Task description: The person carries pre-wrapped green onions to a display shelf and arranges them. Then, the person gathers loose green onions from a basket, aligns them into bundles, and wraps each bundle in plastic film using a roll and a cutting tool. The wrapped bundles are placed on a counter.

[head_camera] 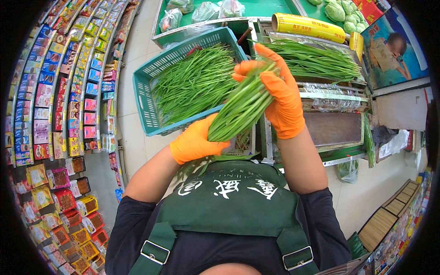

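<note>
A bundle of green garlic chives [240, 106] is held slantwise before my chest. My left hand [197, 141], in an orange glove, grips its lower leafy end. The orange-gloved right hand [280, 89] curls around the pale stem end, its fingers partly blurred. Behind the bundle, a teal plastic basket [141, 106] holds a heap of loose chives [196, 82]. More chives [316, 62] lie in a pile on the wrapping station to the right, beyond my right hand.
A yellow roll of cling wrap [307, 28] lies behind the chive pile. The wrapping machine's dark plate [331, 128] is at the right. Bagged vegetables [206, 12] and cabbages [340, 13] sit on green counters. Snack shelves [65, 79] line the left; a plastic bag [348, 170] hangs at right.
</note>
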